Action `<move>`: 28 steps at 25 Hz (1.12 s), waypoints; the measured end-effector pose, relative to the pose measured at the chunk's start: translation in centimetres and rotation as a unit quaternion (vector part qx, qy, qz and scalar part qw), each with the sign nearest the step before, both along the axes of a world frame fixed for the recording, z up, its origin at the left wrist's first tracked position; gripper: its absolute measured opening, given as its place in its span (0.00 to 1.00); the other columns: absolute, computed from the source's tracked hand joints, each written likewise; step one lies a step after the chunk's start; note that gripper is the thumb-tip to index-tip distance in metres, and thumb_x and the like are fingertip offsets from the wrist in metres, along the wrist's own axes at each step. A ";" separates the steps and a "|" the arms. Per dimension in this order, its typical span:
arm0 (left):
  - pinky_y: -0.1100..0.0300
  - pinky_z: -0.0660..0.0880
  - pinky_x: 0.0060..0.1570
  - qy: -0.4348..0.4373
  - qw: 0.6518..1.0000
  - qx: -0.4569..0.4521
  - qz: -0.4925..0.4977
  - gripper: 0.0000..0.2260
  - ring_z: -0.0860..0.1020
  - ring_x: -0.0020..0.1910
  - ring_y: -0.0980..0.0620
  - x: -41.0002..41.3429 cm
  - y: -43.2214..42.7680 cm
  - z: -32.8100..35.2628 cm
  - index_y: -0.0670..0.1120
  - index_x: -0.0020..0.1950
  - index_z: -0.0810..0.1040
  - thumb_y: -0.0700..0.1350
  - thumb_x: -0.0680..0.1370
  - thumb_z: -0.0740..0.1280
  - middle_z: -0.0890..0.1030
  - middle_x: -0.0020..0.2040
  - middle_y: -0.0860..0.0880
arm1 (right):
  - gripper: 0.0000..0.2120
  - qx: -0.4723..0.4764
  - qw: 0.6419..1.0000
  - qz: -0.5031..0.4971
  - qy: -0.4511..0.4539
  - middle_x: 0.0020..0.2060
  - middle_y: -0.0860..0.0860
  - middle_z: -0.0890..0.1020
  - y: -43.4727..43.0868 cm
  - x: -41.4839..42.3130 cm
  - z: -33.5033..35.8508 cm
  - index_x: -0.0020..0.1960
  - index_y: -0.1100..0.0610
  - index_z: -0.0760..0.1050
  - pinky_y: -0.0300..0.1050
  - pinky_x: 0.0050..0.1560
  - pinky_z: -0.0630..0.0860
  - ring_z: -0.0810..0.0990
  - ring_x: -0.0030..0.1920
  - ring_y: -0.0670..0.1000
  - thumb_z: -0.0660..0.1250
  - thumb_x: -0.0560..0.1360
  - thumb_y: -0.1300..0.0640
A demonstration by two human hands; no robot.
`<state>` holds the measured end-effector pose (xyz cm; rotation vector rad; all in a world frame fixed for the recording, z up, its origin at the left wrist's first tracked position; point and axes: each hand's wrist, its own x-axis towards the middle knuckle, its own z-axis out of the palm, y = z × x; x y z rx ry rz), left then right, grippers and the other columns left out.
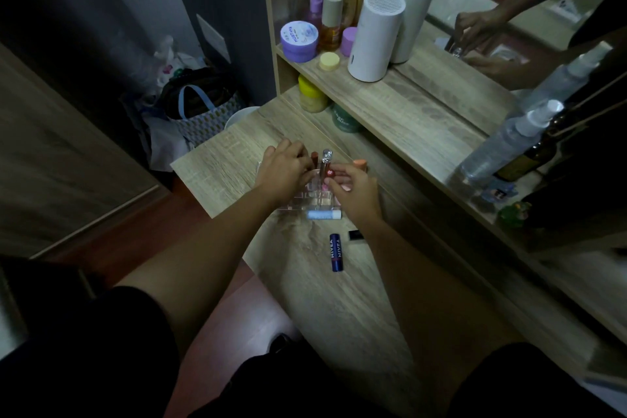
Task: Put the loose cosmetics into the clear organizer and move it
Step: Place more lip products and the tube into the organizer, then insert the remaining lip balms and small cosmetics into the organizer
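The clear organizer [307, 197] stands on the wooden dressing table [339, 299], partly hidden under both hands. A silver-capped tube [326, 159] and a brown lipstick [314, 157] stand upright in it. My left hand [283, 168] rests on the organizer's left side, fingers curled at the brown lipstick. My right hand [353, 188] pinches a small red-ended lipstick [330, 173] over the organizer. A peach-capped item [360, 164] shows behind my right hand. Lying loose on the table are a light blue tube [324, 214], a dark blue Nivea lip balm [336, 252] and a small black item [355, 235].
A raised shelf [390, 95] behind holds purple jars [299, 41], bottles and a white cylinder [375, 36]. A mirror [509, 27] stands at the right with clear spray bottles [505, 146] before it. Yellow and green jars [312, 93] sit under the shelf. Bags [200, 108] lie on the floor left.
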<state>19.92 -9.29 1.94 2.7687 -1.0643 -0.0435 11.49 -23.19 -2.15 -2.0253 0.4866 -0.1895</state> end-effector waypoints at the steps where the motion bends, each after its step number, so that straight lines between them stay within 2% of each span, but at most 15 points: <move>1: 0.50 0.66 0.53 0.001 1.000 -0.002 0.002 0.14 0.69 0.58 0.46 0.0 0.0 0.0 0.46 0.57 0.79 0.52 0.77 0.63 0.76 0.56 0.47 | 0.16 -0.001 1.000 0.002 0.001 0.53 0.55 0.83 0.0 0.0 0.0 0.60 0.58 0.76 0.36 0.49 0.78 0.79 0.48 0.43 0.69 0.73 0.63; 4: 0.50 0.66 0.53 0.007 1.000 -0.008 -0.004 0.14 0.70 0.58 0.45 0.0 0.0 0.2 0.45 0.57 0.79 0.51 0.76 0.64 0.77 0.57 0.46 | 0.17 0.012 1.000 0.006 0.008 0.53 0.53 0.83 0.0 -0.2 0.1 0.60 0.57 0.76 0.33 0.47 0.75 0.79 0.48 0.41 0.70 0.72 0.63; 7: 0.50 0.66 0.53 0.011 1.000 -0.016 -0.011 0.14 0.71 0.58 0.46 0.0 0.4 0.3 0.46 0.57 0.79 0.51 0.76 0.65 0.77 0.57 0.46 | 0.17 0.022 1.000 0.008 0.003 0.53 0.52 0.82 -0.3 -0.7 0.6 0.59 0.57 0.76 0.33 0.48 0.76 0.78 0.46 0.37 0.71 0.71 0.64; 9: 0.50 0.67 0.53 0.006 1.000 -0.026 -0.013 0.13 0.71 0.58 0.46 -0.2 0.7 0.4 0.46 0.56 0.79 0.50 0.76 0.65 0.77 0.57 0.46 | 0.15 -0.003 1.000 0.011 0.004 0.52 0.52 0.82 -0.5 -1.4 0.7 0.57 0.57 0.76 0.28 0.44 0.75 0.77 0.45 0.36 0.70 0.72 0.64; 10: 0.49 0.68 0.53 0.002 0.999 -0.050 -0.014 0.13 0.72 0.57 0.45 -0.4 0.9 0.5 0.45 0.56 0.79 0.49 0.75 0.66 0.77 0.56 0.45 | 0.13 -0.030 0.999 0.011 0.014 0.52 0.53 0.82 -0.6 -1.9 0.7 0.57 0.58 0.77 0.28 0.43 0.74 0.78 0.45 0.39 0.70 0.72 0.62; 13: 0.52 0.72 0.49 -0.010 0.987 -0.151 -0.056 0.08 0.76 0.48 0.42 -2.0 2.0 0.1 0.39 0.49 0.80 0.42 0.74 0.68 0.80 0.48 0.39 | 0.09 -0.184 0.980 0.064 0.044 0.46 0.55 0.83 -0.7 -4.2 0.3 0.52 0.59 0.78 0.42 0.44 0.80 0.81 0.43 0.50 0.70 0.73 0.58; 14: 0.52 0.73 0.47 0.005 0.985 -0.151 -0.083 0.07 0.77 0.46 0.41 -2.9 2.5 -0.4 0.37 0.48 0.80 0.40 0.74 0.68 0.80 0.45 0.37 | 0.08 -0.221 0.968 0.099 0.059 0.43 0.54 0.84 -0.8 -5.1 0.0 0.51 0.59 0.78 0.44 0.44 0.80 0.82 0.41 0.51 0.70 0.73 0.57; 16: 0.50 0.76 0.46 0.068 0.985 -0.101 -0.126 0.07 0.79 0.46 0.40 -4.5 3.4 -1.8 0.36 0.48 0.80 0.38 0.75 0.66 0.80 0.45 0.36 | 0.08 -0.227 0.954 0.163 0.111 0.39 0.55 0.84 -0.7 -6.5 -0.4 0.48 0.59 0.78 0.47 0.44 0.80 0.81 0.38 0.52 0.70 0.73 0.55; 18: 0.50 0.75 0.47 0.124 0.983 -0.053 -0.127 0.10 0.79 0.48 0.40 -5.4 3.6 -3.1 0.37 0.54 0.80 0.40 0.77 0.64 0.80 0.49 0.36 | 0.09 -0.235 0.937 0.206 0.158 0.37 0.57 0.83 -0.5 -7.3 -0.6 0.46 0.59 0.76 0.47 0.43 0.78 0.78 0.36 0.52 0.69 0.73 0.53; 22: 0.52 0.73 0.50 0.154 0.984 0.001 -0.088 0.14 0.78 0.52 0.41 -6.2 2.4 -4.5 0.42 0.61 0.77 0.46 0.79 0.61 0.79 0.54 0.38 | 0.11 -0.268 0.899 0.257 0.231 0.40 0.56 0.81 0.3 -7.7 -0.4 0.44 0.56 0.70 0.45 0.41 0.72 0.76 0.39 0.53 0.68 0.72 0.51; 25: 0.51 0.74 0.50 0.170 0.985 0.017 -0.037 0.14 0.78 0.52 0.39 -6.4 1.5 -5.2 0.40 0.60 0.74 0.46 0.78 0.62 0.79 0.56 0.37 | 0.13 -0.239 0.908 0.236 0.249 0.44 0.56 0.81 0.7 -7.8 -0.4 0.44 0.54 0.64 0.46 0.43 0.73 0.77 0.43 0.53 0.69 0.73 0.52; 28: 0.50 0.74 0.46 0.175 0.984 0.031 0.010 0.14 0.78 0.51 0.38 -6.6 1.5 -5.9 0.39 0.57 0.73 0.47 0.76 0.63 0.79 0.55 0.37 | 0.13 -0.203 0.925 0.199 0.251 0.47 0.58 0.81 1.2 -7.9 -0.6 0.46 0.55 0.66 0.47 0.48 0.75 0.79 0.48 0.56 0.70 0.72 0.54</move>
